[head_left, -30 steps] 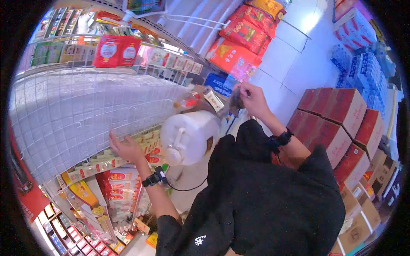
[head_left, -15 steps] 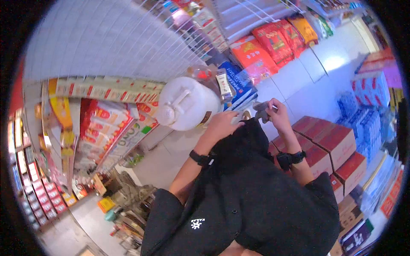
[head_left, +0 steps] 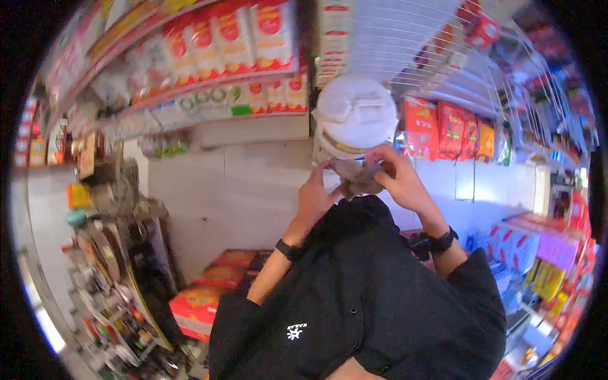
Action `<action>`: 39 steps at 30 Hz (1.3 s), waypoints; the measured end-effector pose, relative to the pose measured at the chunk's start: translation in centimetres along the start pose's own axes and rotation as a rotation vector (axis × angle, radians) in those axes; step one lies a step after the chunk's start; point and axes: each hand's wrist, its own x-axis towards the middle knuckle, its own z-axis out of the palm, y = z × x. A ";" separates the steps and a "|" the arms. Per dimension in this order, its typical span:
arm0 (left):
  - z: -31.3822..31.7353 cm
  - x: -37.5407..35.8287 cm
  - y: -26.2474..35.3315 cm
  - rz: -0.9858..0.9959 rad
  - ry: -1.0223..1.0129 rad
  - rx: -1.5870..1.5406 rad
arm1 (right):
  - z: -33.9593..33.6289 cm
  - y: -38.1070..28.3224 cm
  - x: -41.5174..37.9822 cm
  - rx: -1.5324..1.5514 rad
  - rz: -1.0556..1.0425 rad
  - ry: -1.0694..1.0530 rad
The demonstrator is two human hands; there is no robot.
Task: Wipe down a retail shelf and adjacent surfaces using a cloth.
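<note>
Closest to me is my own black shirt [head_left: 373, 304], filling the lower part of the view, with a dark band on each wrist. Just beyond the collar my two hands meet in front of my chest. My left hand [head_left: 315, 197] has its fingers curled up to the near edge of a crumpled grey cloth [head_left: 356, 177], and my right hand [head_left: 398, 178] is closed over the cloth's other side, thumb and fingers pinching the bunched fabric. I hold it between both hands like this because it is soft and shapeless; one hand alone would let it droop. Whether I am folding it or wringing it I cannot tell, since the folds are blurred.

Right behind the cloth, almost touching my fingertips, sits a big white plastic jug [head_left: 356, 117], its lidded top facing me; it stands at the end of the shelving where it is easy to reach.

Farther off, a shelf [head_left: 209, 88] runs along the left with rows of red and white packets [head_left: 234, 38] lined up on its front edge. To the right, red and orange bags [head_left: 453, 130] lean below a white wire rack [head_left: 405, 31]. Red cartons [head_left: 218, 278] are stacked on the floor down to my left.
</note>
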 end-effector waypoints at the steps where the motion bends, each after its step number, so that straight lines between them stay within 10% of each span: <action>1: -1.3 -0.7 -1.2 -0.037 0.030 -0.017 | 1.6 -1.3 1.2 -0.036 0.046 -0.067; 18: -23.5 -9.8 -9.5 -0.298 0.748 0.329 | 20.3 -2.0 17.1 -0.855 -0.408 -0.644; 21: -26.2 -10.3 -8.4 -0.330 0.732 0.499 | 22.7 -0.8 21.3 -0.877 -0.629 -0.642; 23: -27.7 -10.5 -7.5 -0.354 0.703 0.477 | 24.6 -0.2 24.3 -0.757 -1.172 -0.506; 29: -33.6 -12.1 -6.8 -0.457 0.455 0.702 | 31.9 -2.1 31.6 -0.477 -0.551 -0.972; 39: -42.7 -17.8 -12.1 -0.710 0.636 0.525 | 42.8 -12.4 35.4 -0.267 -0.704 -1.150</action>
